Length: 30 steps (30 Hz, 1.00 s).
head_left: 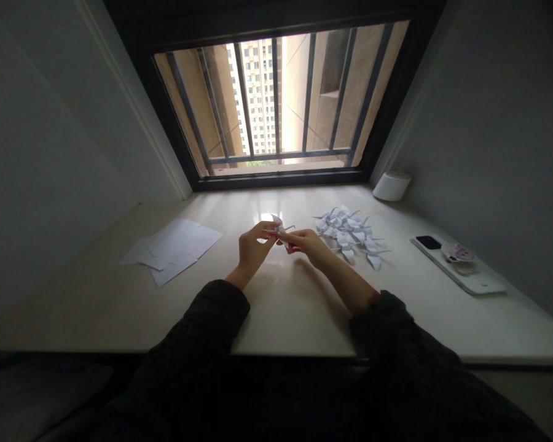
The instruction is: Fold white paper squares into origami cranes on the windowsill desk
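Observation:
Between my two hands, a little above the white ledge, is a folded white paper crane (278,220) with its wings and thin points showing. My left hand (255,244) pinches it from the left side. From the right, the thumb and fingers of my right hand (308,243) close on it too. My fingers cover the lower middle of the crane. A heap of several white paper cranes (348,230) lies just right of my right hand. To the left of my left hand rest several loose white paper sheets (184,245), overlapping one another.
A white phone (479,281) with a round grip on its back lies at the right. Near the window's right corner stands a white cylinder (391,186). The barred window (281,178) closes off the far side, and walls flank the ledge (286,325).

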Motion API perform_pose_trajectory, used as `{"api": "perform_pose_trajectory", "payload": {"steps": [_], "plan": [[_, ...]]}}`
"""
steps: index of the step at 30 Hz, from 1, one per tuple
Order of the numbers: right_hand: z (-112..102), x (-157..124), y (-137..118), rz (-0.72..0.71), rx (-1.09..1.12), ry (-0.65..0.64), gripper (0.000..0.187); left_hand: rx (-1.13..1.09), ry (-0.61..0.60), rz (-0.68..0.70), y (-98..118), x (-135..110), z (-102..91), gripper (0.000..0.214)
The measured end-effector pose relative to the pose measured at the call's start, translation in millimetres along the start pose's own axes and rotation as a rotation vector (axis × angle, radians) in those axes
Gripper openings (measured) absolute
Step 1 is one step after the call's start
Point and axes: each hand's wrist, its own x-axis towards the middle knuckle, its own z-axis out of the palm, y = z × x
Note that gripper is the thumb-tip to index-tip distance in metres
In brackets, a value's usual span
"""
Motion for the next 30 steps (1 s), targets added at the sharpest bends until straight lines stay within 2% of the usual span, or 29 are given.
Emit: {"api": "perform_pose_trajectory", "payload": {"steps": [7, 14, 20, 25, 30], "plan": [[4.5, -2.0, -0.4, -0.018, 0.051, 0.102, 0.039, -0.066, 0.032, -0.076, -4.6, -2.7, 7.5, 0.023], [8.3, -3.1, -0.4, -0.046, 0.07, 0.165, 0.037, -0.251, 0.041, -0.157, -9.4, -3.1, 14.3, 0.029], [8.8, -2.2, 1.2, -0.114, 0.051, 0.16, 0.035, -0.435, 0.045, -0.218, -12.9, -2.1, 18.0, 0.033], [5.5, -3.7, -3.7, -0.051, -0.012, 0.08, 0.041, -0.367, 0.058, -0.204, -10.7, -4.0, 14.8, 0.029], [5.5, -3.6, -5.0, -0.151, -0.023, 0.09, 0.036, -0.379, 0.042, -0.233, -13.0, -3.6, 15.6, 0.029]]}}
